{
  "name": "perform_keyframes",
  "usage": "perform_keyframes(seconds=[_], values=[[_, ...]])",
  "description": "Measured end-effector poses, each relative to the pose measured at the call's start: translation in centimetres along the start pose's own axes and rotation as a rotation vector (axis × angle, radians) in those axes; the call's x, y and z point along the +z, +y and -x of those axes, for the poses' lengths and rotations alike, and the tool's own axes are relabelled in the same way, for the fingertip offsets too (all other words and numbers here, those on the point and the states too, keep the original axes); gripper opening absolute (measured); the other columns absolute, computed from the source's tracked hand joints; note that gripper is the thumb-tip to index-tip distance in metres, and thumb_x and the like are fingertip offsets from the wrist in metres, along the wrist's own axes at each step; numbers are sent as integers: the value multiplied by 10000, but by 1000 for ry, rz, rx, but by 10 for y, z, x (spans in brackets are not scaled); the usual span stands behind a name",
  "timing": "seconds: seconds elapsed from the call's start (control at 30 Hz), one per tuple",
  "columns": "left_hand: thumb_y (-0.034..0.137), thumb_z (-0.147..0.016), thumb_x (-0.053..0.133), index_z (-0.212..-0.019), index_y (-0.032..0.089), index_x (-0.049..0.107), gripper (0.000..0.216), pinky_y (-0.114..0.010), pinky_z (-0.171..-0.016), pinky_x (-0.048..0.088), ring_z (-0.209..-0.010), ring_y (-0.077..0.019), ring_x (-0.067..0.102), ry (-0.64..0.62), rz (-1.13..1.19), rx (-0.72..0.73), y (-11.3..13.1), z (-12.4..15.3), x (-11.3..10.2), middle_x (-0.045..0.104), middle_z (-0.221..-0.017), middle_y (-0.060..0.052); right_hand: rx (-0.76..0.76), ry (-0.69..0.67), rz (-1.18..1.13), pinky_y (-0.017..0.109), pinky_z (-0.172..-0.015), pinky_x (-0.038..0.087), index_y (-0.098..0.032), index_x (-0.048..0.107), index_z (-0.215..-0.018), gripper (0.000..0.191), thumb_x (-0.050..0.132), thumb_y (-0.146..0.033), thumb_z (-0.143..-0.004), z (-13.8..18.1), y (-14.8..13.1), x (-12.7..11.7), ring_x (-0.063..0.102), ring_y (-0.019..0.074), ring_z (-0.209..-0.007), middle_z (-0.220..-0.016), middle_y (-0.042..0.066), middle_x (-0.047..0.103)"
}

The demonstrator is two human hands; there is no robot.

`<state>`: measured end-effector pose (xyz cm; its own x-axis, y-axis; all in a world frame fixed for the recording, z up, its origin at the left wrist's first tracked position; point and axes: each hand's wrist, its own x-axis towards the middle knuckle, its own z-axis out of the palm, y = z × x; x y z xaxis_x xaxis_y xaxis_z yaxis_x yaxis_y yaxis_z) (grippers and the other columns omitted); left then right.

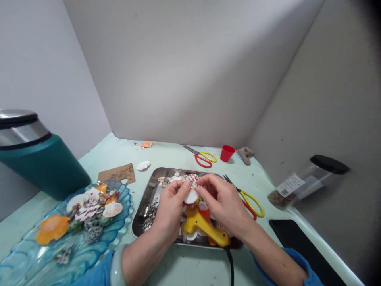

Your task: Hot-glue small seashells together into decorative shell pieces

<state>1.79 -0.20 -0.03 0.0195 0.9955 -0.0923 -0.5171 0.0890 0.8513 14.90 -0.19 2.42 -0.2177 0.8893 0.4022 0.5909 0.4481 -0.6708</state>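
Over the metal tray point(139, 214), my left hand point(170, 200) is closed in a pinch at the upper edge of a white scallop shell point(191, 198). My right hand point(218, 200) pinches beside the same shell, thumb and forefinger together on something thin and small, perhaps a metal ring, too small to make out. Below the hands a yellow glue gun point(205, 229) lies in the tray, its black cord point(230, 262) running toward me. Around it are more shells, partly hidden by my hands, and a dark silvery pile point(151, 216) at the tray's left.
At left, a blue glass dish point(119, 230) holds shells and stones, near a green flask point(56, 167). Scissors point(205, 155), a red cup point(227, 153) and a white shell point(143, 165) lie behind. More scissors point(248, 200), a clear jar point(306, 184) and a black phone point(300, 246) are right.
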Motion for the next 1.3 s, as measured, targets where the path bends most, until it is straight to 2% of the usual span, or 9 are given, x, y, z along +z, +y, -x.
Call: perform_keyframes(seconds=[0.17,0.33,0.53,0.7,0.93,1.3], values=[[320,-714,703,-719,130,602,215,-192,-501,368,-537,-76,472,-7,12,5,-1,0,-1,586,-639,7,-114,24,8,260,-691,432,-207,593,-920,106,505,-162,-881,1,-1,0,572,154,-778,-906,20,622],[294,-731,691,-742,127,611,185,-191,-474,356,-506,-67,461,-17,47,-13,0,0,0,585,-632,12,-217,9,112,282,-716,430,-175,616,-924,162,456,-158,-908,2,3,1,563,171,-803,-900,55,583],[271,-715,705,-706,122,604,180,-184,-471,365,-494,-62,462,-19,75,-21,1,-1,0,578,-603,20,-243,5,169,281,-695,425,-175,625,-901,186,440,-165,-919,2,4,2,557,170,-775,-872,54,571],[326,-704,711,-710,129,613,221,-190,-454,383,-501,-72,461,-24,45,-34,3,-1,2,565,-612,20,-221,27,140,283,-706,426,-179,603,-911,151,455,-148,-908,1,4,1,562,172,-796,-885,53,582],[372,-711,697,-789,142,639,249,-194,-492,432,-606,-99,509,-44,0,-34,2,1,2,591,-735,-14,-173,45,140,293,-704,429,-191,595,-908,130,469,-160,-903,1,4,0,561,185,-799,-891,54,591],[308,-686,721,-708,129,611,212,-196,-527,392,-560,-87,501,-6,5,-15,-1,-1,-1,606,-650,-6,-226,36,207,275,-688,446,-193,624,-912,155,472,-167,-907,2,4,2,572,172,-798,-913,53,583]])
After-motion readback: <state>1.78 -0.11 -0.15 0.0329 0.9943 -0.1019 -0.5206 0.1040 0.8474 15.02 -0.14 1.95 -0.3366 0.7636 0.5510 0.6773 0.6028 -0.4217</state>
